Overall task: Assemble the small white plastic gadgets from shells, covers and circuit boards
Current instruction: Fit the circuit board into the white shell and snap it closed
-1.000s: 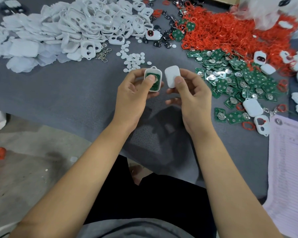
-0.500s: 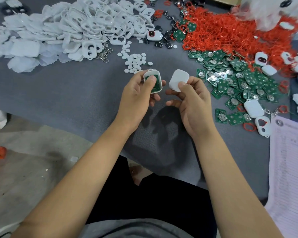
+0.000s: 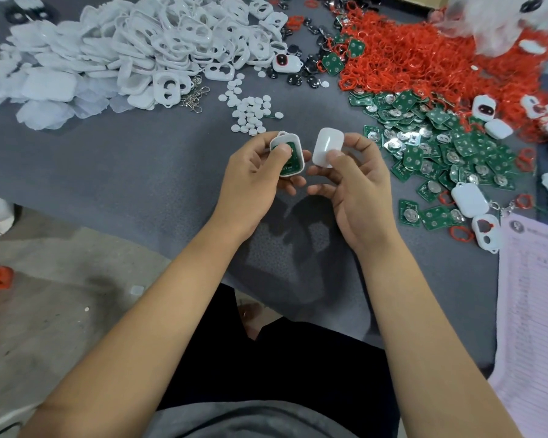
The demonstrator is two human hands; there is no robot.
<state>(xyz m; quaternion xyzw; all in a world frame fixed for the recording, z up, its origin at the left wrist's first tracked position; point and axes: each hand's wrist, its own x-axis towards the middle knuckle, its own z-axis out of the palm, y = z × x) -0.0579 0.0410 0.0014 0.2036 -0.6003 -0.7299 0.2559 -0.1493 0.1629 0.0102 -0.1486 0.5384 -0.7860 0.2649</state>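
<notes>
**Me:** Fingers first. On my left hand [image 3: 253,172] the thumb presses down on a green circuit board [image 3: 288,159] that sits inside a white shell [image 3: 293,145], and the other fingers curl round behind the shell to hold it. On my right hand [image 3: 355,181] the thumb and fingertips pinch a plain white cover [image 3: 328,143], smooth side facing me, tilted a little.

**You:** Are the two pieces touching?

**Me:** No. The cover sits just beside the shell, to its right, with a narrow gap between them. Both are held above the grey table [image 3: 140,172], near its front edge.

**You:** So how far along is this one?

**Me:** I judge the board is seated in the shell, so that step looks done. The cover is not yet on. What is left for this gadget, as I read it, is turning the cover over, lining it up and pressing it shut.

**You:** And the whole job?

**Me:** Early, by the look of it. A few closed white gadgets [image 3: 469,199] lie at the right, near a heap of loose circuit boards [image 3: 437,143]. Behind those is a big tangle of red rings [image 3: 424,55]. At the far left, a large pile of white frames and covers [image 3: 146,49] is unused, with small white discs [image 3: 250,116] scattered in front. A printed sheet [image 3: 538,295] lies at the right edge.
</notes>
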